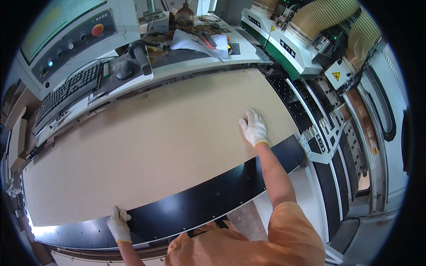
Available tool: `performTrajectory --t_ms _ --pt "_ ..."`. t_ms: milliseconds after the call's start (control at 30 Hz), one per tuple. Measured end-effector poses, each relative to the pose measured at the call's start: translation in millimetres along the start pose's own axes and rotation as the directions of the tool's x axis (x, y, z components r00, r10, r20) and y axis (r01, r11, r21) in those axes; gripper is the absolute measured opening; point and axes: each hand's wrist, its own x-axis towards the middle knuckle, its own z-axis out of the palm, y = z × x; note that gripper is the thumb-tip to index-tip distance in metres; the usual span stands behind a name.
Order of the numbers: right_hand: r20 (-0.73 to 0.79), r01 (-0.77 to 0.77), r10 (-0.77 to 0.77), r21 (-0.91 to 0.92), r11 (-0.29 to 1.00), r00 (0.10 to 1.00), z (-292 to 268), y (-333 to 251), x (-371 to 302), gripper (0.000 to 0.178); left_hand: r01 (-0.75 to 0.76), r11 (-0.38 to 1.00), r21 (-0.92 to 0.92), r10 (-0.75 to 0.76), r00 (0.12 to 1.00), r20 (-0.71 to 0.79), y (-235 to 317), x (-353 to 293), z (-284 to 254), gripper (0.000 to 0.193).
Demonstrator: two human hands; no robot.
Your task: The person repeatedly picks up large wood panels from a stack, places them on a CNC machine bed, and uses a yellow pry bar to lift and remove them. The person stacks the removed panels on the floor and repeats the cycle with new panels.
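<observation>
A large, pale wooden board [164,142] lies flat across a black machine table [191,206]. My right hand [254,129], in a white knitted glove with a yellow cuff, rests palm down on the board's right part. Its fingers point away from me and its thumb is spread to the left. At the board's near edge, toward the left, is my left hand [119,226], gloved the same way. Its fingers are curled against that edge and partly hidden, with the thumb beside them.
Beyond the board, a white ledge carries a keyboard [69,95], a mouse [123,69], a handheld scanner [140,57], papers and tools [202,43]. A control panel with a red button [97,29] stands far left. Machine heads with ribbed hoses [326,20] and rails [310,106] occupy the right.
</observation>
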Motion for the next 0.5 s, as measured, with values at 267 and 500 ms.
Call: performTrajectory --t_ms 267,500 --pt "0.166 0.388 -0.391 0.056 0.92 0.905 98 -203 136 0.055 0.055 0.98 0.193 -0.041 0.996 -0.076 28 -27 42 0.043" --pt "0.283 0.769 -0.74 0.012 0.639 0.61 156 -358 240 0.05 0.259 0.963 0.079 -0.252 0.964 -0.088 38 -20 38 0.046"
